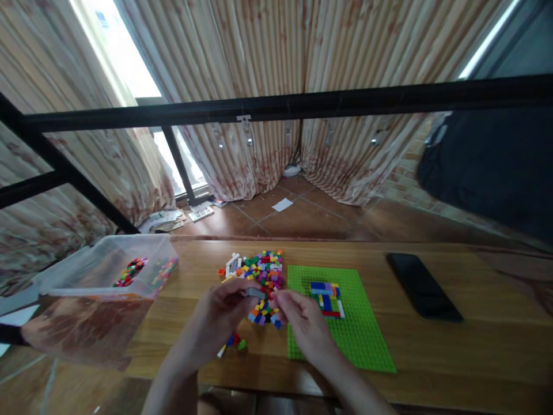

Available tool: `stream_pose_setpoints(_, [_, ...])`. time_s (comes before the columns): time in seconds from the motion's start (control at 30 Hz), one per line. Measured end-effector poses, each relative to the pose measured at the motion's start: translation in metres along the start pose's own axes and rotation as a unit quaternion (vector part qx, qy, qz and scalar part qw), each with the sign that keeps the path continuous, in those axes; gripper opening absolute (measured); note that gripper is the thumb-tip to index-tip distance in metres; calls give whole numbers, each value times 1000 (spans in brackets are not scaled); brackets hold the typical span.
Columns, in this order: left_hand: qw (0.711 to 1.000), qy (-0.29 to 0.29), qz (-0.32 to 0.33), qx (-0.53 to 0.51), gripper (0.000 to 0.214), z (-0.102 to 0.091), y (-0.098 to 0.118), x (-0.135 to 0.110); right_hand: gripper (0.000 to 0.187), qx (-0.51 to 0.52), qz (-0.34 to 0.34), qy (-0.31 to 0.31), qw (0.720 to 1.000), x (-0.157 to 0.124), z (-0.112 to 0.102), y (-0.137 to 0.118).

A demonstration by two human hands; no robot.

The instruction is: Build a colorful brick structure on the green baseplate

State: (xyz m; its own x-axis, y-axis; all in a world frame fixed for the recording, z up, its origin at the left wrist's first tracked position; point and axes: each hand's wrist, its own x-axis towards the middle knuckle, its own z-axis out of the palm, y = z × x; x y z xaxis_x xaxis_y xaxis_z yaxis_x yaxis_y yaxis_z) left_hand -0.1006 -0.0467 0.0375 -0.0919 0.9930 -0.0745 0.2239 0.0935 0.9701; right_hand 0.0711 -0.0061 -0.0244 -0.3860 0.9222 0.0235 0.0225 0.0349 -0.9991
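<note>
My left hand [224, 314] is closed on a grey toy brick [255, 293], held above the table between thumb and fingers. Close to it on the right, my right hand [302, 320] is pinched, with something small and pale at its fingertips that I cannot make out. Under and behind both hands lies a pile of colourful toy bricks [268, 268]. Partly under my right forearm is a green baseplate [363, 340]. On it stands a low block of several joined bricks [327, 300] in blue, white, red and yellow.
A black phone [423, 285] lies on the wooden table [488, 346] at the right. At the left edge stands a clear plastic box [99, 288] with more bricks inside. A few loose bricks [235, 341] lie near my left wrist. Beyond the table are curtains [259, 57] and a black metal rail [207, 112].
</note>
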Motion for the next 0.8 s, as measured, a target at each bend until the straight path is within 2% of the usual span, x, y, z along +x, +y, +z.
stream_pose_setpoints(0.07, [994, -96, 45, -27, 25, 30, 8, 17, 46, 116, 45, 1, 992, -2, -8, -4])
stream_pose_setpoints(0.13, [981, -172, 72, -55, 26, 56, 10, 31, 46, 185, 60, 18, 981, -3, -22, -7])
stream_pose_setpoints(0.2, [976, -181, 98, -74, 25, 76, 8, 41, 41, 195, 62, 39, 978, -4, -40, -8])
stream_pose_setpoints(0.37, [983, -134, 124, -24, 23, 104, -9, 51, 30, 85, 62, 88, 991, -7, -90, -5])
stream_pose_setpoints(0.53, [997, -53, 55, 19, 30, 111, -26, 59, 30, 14, 38, 196, 980, -6, -126, 2])
stream_pose_setpoints(0.63, [999, -4, 15, 49, 30, 109, -32, 62, 32, -9, 37, 213, 976, -5, -132, 7])
stream_pose_setpoints(0.8, [995, -1, 10, 94, 28, 106, -38, 62, 29, -42, 35, 179, 982, -5, -124, 11])
